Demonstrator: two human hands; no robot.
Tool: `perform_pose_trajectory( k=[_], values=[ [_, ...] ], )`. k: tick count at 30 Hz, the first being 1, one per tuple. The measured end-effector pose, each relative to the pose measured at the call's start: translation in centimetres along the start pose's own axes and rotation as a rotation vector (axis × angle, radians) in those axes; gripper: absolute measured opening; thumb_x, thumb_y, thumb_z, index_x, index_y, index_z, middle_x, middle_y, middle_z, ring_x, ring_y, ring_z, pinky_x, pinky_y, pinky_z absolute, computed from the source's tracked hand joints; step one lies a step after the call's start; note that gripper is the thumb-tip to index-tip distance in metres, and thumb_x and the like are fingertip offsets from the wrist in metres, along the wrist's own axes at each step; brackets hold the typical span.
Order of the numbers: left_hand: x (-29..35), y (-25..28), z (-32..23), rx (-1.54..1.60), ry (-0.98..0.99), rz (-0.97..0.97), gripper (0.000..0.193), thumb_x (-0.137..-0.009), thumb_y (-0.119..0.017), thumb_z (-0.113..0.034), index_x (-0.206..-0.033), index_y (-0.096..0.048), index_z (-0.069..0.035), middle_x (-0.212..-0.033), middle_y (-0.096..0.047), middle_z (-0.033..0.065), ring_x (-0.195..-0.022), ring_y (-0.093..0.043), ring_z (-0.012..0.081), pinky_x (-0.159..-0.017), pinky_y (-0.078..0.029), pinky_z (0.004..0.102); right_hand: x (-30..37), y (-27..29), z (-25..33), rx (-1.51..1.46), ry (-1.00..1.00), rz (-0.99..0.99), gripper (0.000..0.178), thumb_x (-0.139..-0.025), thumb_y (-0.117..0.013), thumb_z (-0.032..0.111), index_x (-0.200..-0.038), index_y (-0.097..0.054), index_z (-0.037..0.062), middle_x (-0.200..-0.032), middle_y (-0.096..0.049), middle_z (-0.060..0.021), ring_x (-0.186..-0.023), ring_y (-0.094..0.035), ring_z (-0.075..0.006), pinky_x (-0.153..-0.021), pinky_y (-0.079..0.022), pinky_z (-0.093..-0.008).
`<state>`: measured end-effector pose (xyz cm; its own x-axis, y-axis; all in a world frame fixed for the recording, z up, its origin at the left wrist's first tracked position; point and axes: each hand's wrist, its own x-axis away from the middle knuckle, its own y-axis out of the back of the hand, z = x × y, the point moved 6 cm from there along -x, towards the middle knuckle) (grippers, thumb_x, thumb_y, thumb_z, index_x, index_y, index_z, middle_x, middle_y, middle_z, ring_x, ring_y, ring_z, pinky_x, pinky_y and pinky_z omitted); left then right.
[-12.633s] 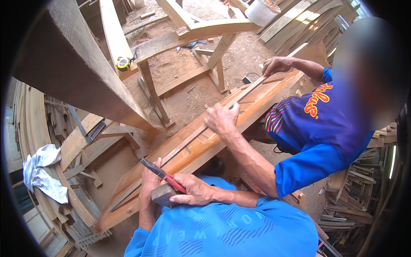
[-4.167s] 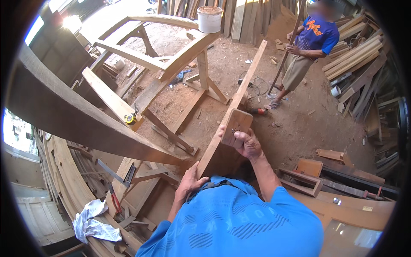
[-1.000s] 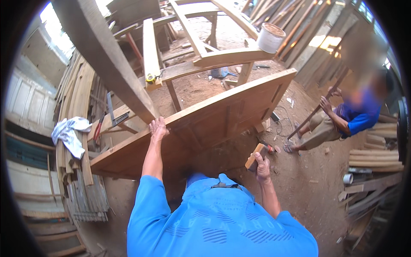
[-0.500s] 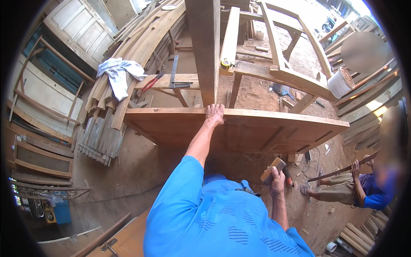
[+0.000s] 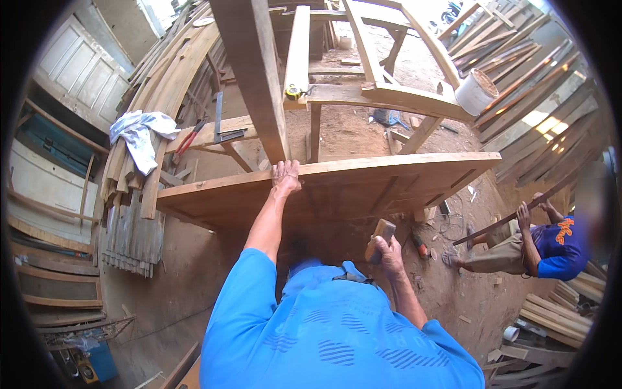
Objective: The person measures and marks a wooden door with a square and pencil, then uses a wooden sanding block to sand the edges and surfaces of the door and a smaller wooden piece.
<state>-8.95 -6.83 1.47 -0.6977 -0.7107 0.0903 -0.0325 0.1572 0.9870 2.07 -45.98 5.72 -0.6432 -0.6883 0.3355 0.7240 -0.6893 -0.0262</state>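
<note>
A brown panelled wooden door (image 5: pixel 343 194) stands on its long edge in front of me, its pale upper edge running across the view. My left hand (image 5: pixel 286 176) is closed over that edge, beside a thick upright wooden post (image 5: pixel 253 71). Lower and to the right, my right hand (image 5: pixel 391 254) grips a wooden block (image 5: pixel 380 240) with a tan side and a darker face. The block is held in the air on my side of the door, apart from it. I cannot tell whether it is part of a tool.
Beyond the door stand a wooden frame bench (image 5: pixel 395 100), a tape measure (image 5: pixel 295 92), a white bucket (image 5: pixel 476 93), red-handled pliers (image 5: pixel 190 137) and a metal square (image 5: pixel 221 123). A red power tool (image 5: pixel 420 246) lies on the floor. A co-worker (image 5: pixel 538 243) holds a long strip at right.
The view has swung, so the door, post and bench sit farther left and look tilted. Both hands keep their holds. The co-worker's strip has shifted slightly.
</note>
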Motion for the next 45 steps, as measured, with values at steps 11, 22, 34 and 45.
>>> perform_pose_trajectory(
  k=[11, 22, 34, 45],
  values=[
    [0.7, -1.0, 0.9, 0.000, -0.133, -0.184, 0.059, -0.071, -0.085, -0.035, -0.114, -0.053, -0.011, -0.112, -0.060, 0.0144, -0.110, -0.054, 0.0352, -0.093, -0.041, 0.0508, -2.8, -6.5, 4.6, 0.457, 0.079, 0.350, 0.108, -0.081, -0.069, 0.029, -0.159, -0.002, -0.0031, -0.165, -0.010, -0.0289, -0.155, -0.012, -0.0362, -0.125, -0.015, -0.0409],
    [-1.0, -1.0, 0.5, 0.062, -0.267, -0.149, 0.060, -0.071, -0.084, -0.037, -0.115, -0.057, -0.006, -0.108, -0.060, 0.0135, -0.103, -0.056, 0.0324, -0.082, -0.042, 0.0493, -14.7, -13.1, 4.4, 0.922, 0.081, 0.171, 0.113, -0.076, -0.066, 0.027, -0.157, 0.006, -0.0056, -0.106, -0.065, -0.0343, -0.103, -0.065, -0.0446, -0.092, -0.051, -0.0468],
    [-2.0, -1.2, 1.5, 0.075, -0.275, -0.060, 0.071, -0.073, -0.084, -0.036, -0.130, -0.054, -0.006, -0.114, -0.060, 0.0140, -0.109, -0.055, 0.0340, -0.086, -0.043, 0.0515, -20.4, -5.9, 7.1, 0.704, -0.034, 0.244, 0.110, -0.077, -0.069, 0.032, -0.159, -0.005, -0.0030, -0.161, -0.024, -0.0298, -0.150, -0.029, -0.0339, -0.120, -0.027, -0.0339],
    [-2.6, 0.1, 2.2, 0.264, -0.336, -0.131, 0.058, -0.075, -0.079, -0.026, -0.123, -0.051, -0.012, -0.115, -0.060, 0.0124, -0.107, -0.058, 0.0342, -0.085, -0.043, 0.0513, -19.6, -6.7, 8.5, 1.200, -0.146, 0.130, 0.111, -0.078, -0.071, 0.036, -0.163, 0.000, 0.0262, -0.132, -0.060, -0.0311, -0.122, -0.059, -0.0470, -0.105, -0.046, -0.0486]
  ],
)
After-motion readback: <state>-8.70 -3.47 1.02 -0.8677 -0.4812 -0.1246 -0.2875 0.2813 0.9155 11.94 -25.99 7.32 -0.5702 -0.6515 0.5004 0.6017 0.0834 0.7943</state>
